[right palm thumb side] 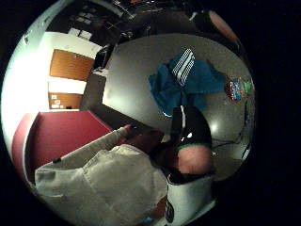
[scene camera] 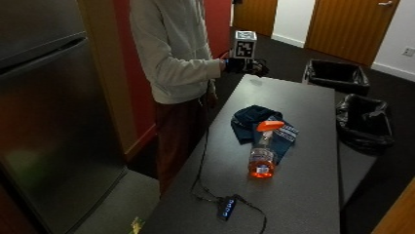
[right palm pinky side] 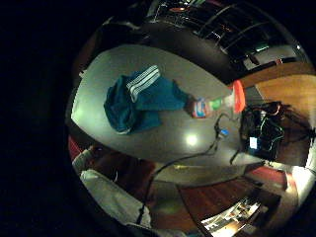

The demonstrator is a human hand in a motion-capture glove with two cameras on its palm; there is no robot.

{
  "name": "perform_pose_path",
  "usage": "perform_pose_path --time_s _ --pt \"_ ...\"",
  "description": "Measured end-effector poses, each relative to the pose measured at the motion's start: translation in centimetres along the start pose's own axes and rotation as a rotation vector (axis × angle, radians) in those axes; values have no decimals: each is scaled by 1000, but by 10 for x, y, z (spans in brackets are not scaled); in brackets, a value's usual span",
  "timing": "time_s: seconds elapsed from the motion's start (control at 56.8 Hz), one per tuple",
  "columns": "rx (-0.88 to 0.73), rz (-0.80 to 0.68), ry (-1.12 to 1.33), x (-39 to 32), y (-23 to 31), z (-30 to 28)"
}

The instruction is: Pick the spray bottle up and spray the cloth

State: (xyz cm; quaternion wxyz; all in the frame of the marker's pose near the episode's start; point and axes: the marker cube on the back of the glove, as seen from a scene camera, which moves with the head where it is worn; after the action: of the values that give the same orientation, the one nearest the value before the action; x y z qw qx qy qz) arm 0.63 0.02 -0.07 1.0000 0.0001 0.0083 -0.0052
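A spray bottle [scene camera: 262, 158] of orange liquid with an orange trigger head stands upright on the grey table [scene camera: 305, 195]; the palm views show it too [right palm pinky side: 217, 103] [right palm thumb side: 237, 88]. Just behind it lies a crumpled teal cloth [scene camera: 258, 122] with white stripes, also seen from above [right palm pinky side: 138, 101] [right palm thumb side: 188, 80]. My gloved right hand [scene camera: 245, 66] hovers in the air over the table's far end, well away from bottle and cloth. Its fingers hang relaxed and hold nothing.
Two bins with black liners [scene camera: 336, 75] [scene camera: 363, 122] stand beyond the table's right side. A small hub with blue lights [scene camera: 225, 207] and its cable lie near the table's front edge. A tall grey refrigerator [scene camera: 52, 122] fills the left.
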Motion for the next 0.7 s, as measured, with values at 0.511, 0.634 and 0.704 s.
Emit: perform_pose_path --time_s 0.511,0.634,0.704 --pt "-48 -130 4 -3 2 31" --pt "23 -117 -9 0 6 28" --pt "28 -124 -20 -4 11 31"
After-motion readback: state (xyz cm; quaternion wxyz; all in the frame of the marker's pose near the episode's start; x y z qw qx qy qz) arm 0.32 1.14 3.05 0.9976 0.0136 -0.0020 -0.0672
